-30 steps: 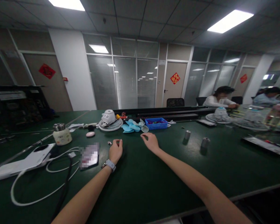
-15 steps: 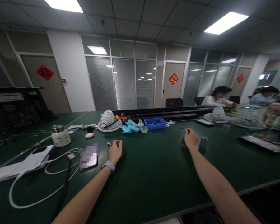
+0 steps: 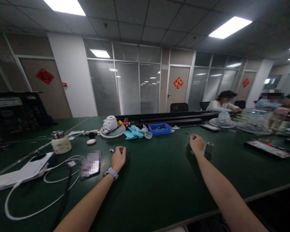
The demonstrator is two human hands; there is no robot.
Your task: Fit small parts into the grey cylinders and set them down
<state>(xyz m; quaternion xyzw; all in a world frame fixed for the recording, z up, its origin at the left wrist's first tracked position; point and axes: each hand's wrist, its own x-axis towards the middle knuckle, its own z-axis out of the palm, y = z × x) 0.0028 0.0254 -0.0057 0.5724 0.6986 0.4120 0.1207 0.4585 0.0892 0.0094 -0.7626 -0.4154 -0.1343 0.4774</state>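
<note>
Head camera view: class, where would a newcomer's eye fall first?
Probably on the two bare hands at the green table: the left hand, with a watch on its wrist, and the right hand beside a metal cylinder. Next, the pale blue blades and bright blue tray, side by side beyond the hands. Behind, a red diamond stands out on a door.
</note>
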